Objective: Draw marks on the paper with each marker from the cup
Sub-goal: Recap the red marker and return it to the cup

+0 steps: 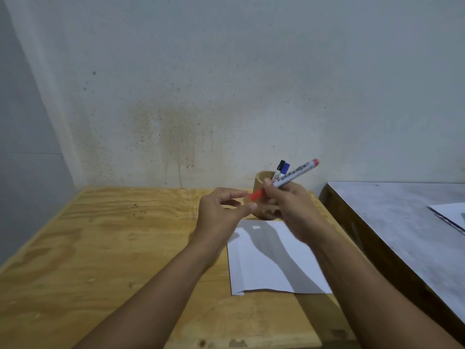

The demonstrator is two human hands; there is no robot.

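A wooden cup stands near the far right edge of the plywood table, close to the wall. Two markers lean in it against its right rim: one with a black cap and one with a blue cap, touching each other. The hands hide the lower front of the cup.

A third marker, the red marker, is out of the cup, held in the air in front of it. The right hand is closed around its white barrel, tilted so the red end points up to the right and the red cap points down to the left. The left hand has its thumb and forefinger curled toward that cap, fingertips at or just beside it; whether they pinch it cannot be told.

One white sheet of paper lies flat near the right edge of the table, just on the near side of the cup, with no marks visible and the arms' shadows across it.

To the right, apart from the table, stands a second grey-topped surface carrying another white sheet at the picture's edge.
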